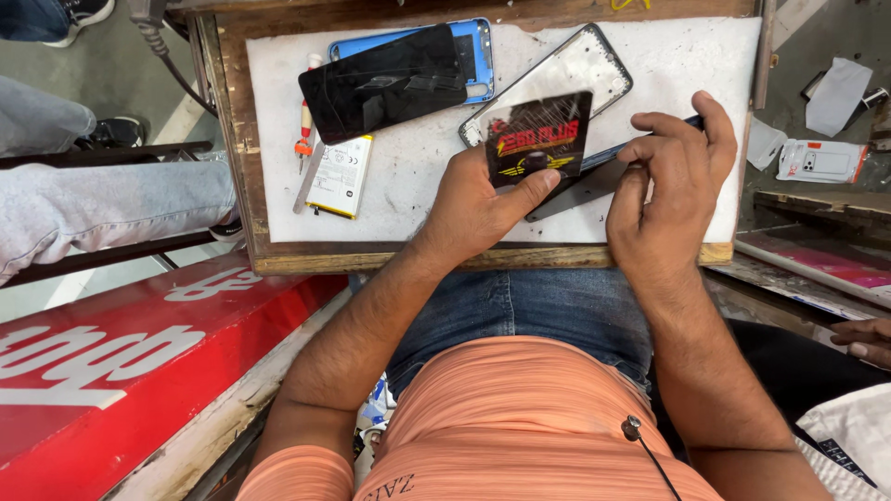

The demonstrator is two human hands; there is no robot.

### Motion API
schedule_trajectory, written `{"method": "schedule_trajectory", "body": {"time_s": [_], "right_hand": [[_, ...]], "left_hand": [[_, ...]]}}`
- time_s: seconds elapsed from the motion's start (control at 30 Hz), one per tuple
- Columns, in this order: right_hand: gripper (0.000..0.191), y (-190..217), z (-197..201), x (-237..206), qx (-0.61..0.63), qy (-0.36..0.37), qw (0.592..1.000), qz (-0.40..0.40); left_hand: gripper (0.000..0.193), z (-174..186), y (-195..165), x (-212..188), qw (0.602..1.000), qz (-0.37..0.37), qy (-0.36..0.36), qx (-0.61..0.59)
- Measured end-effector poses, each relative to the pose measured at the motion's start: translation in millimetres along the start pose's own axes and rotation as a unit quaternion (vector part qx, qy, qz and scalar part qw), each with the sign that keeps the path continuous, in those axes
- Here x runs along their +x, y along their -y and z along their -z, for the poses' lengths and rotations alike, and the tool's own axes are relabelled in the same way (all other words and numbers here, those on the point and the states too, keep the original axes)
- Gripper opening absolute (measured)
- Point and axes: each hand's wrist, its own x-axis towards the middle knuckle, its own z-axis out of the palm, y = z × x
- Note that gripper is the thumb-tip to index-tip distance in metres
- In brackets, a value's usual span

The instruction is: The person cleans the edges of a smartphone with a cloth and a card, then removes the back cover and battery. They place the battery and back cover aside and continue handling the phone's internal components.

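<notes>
My left hand (475,206) grips a small black packet (538,137) with red and yellow print, thumb pressed on its lower edge. My right hand (670,176) holds a dark flat phone part (583,182) just behind and under the packet, fingers curled on its right end. Both hands hover over a white mat (408,167) on a wooden tray (371,258). On the mat lie a black phone screen (382,82) over a blue phone back (478,56), a clear phone frame (566,74) and a white battery (339,176).
A red-handled screwdriver (303,130) and metal tool lie left of the battery. A red sign board (121,362) sits at lower left. A seated person's grey-trousered legs (102,204) are at left. Another person's fingers (863,339) show at right, near white packaging (821,160).
</notes>
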Motion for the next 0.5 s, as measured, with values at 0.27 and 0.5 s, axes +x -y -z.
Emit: {"method": "schedule_trajectory", "body": {"time_s": [0.27, 0.5], "right_hand": [[0.025, -4, -5, 0, 0.009, 0.0, 1.0, 0.001], [0.024, -5, -6, 3, 0.025, 0.006, 1.0, -0.006]], "left_hand": [[0.018, -2, 6, -18, 0.977, -0.11, -0.086, 0.159], [0.03, -3, 5, -19, 0.873, -0.304, -0.092, 0.371]]}}
